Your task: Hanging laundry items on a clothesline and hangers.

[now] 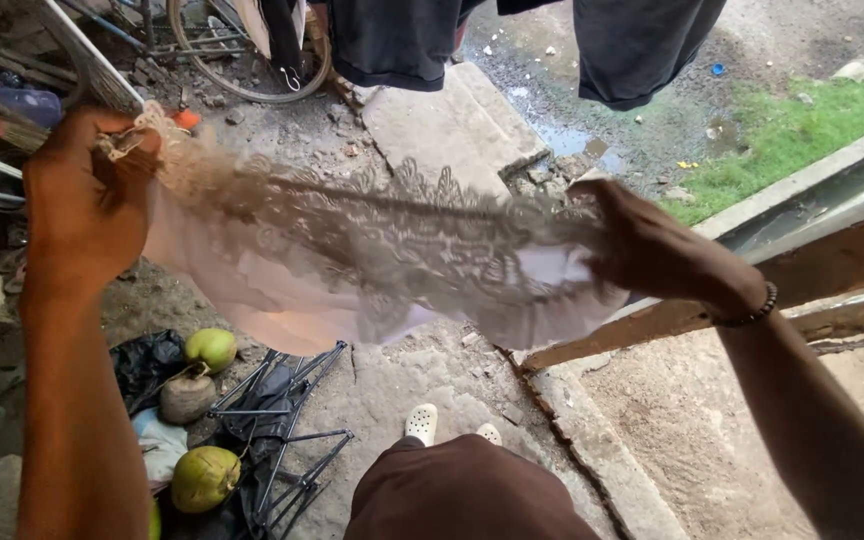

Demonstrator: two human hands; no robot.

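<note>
Head view: pale, lace-trimmed sheer cloth (382,260) stretched taut between left hand (82,200) and right hand (652,250), fingers of both clamped on its ends. Spreading step, judging by tension; next needs grip kept.

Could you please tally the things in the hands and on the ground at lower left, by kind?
Lace cloth, held by left hand and right hand: 1
Coconuts: 3
Black metal rack: 1
Black bag: 1
Total: 6
</note>
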